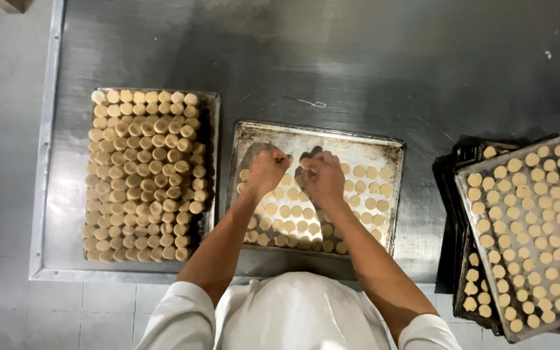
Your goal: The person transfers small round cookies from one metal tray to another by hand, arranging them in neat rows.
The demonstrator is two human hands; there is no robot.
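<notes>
Both arms reached forward over the battered rectangular metal baking tray (384, 146), left hand (266, 170) and right hand (322, 176) each curled (fingers pinched, contents unclear) above round pale dough discs (293, 223) near its far edge.

Bare far strip of middle tray (358, 139) open; dough rounds (293, 227) crowd its near half.

There is just one camera, high up by the person's head. It looks straight down at the steel table (358, 58), with the person's shoulders at the bottom and three trays side by side below.
</notes>
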